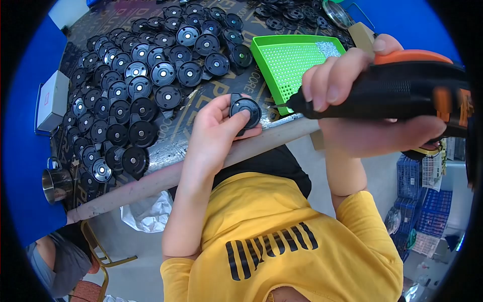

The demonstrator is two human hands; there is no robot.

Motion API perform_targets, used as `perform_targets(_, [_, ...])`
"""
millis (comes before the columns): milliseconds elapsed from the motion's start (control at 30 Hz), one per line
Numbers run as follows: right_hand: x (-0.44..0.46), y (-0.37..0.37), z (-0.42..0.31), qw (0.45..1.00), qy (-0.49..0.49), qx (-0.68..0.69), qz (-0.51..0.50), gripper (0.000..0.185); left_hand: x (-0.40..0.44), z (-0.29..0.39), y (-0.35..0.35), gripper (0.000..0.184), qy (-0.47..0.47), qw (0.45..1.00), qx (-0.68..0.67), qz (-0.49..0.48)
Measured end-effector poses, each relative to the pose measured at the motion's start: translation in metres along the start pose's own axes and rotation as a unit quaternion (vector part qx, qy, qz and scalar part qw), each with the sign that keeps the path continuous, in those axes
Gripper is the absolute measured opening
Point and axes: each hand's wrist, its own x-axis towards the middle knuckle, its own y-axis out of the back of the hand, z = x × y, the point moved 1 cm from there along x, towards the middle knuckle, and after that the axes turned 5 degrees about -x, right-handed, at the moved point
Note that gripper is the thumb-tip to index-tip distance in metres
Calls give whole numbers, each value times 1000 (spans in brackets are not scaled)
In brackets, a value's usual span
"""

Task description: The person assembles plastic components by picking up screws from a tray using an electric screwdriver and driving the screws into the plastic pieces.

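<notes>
My left hand (213,132) pinches a black round plastic part (246,109) near the front edge of the table, with the thumb on its face. A short tab sticks up from the part's rim. My right hand (338,83) is wrapped round a black and orange power screwdriver (402,86), whose tip points left toward the part but stays apart from it. Behind the tip lies a bright green perforated tray (266,70) with small silver screws (328,49) heaped at its far right corner. Part of the tray is hidden behind my right hand.
Many similar black round parts (136,69) with pale metal centres cover the left of the table, and more black pieces (291,12) lie at the back. A metal cup (57,184) and a white box (53,103) are at the left edge. Another person's arm (45,254) shows lower left.
</notes>
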Motion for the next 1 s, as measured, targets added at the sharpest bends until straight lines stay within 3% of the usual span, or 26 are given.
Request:
perform_targets(133, [-4,-10,-2,996,-15,-86,-5,88,1,0,0,23,0,1000,6,-2])
perform_targets(200, [4,-2,7,991,18,-25,-128,89,1,0,0,22,6,1000,16,-4])
perform_targets(400, [0,-11,16,998,19,-2,-62,88,0,2,-1,23,5,1000,17,-12])
perform_targets(500, [2,-8,20,995,27,-13,-100,87,0,2,-4,15,3,1000,-11,1])
perform_targets(733, [0,-8,27,991,32,20,-124,86,0,2,-2,15,15,1000,-16,-1])
perform_targets(800, [-8,-7,27,993,25,-89,-69,73,0,2,-2,16,16,999,-28,-1])
perform_targets(1000, [-10,-16,18,993,-22,-95,-70,64,3,1,1,15,14,999,-32,-13])
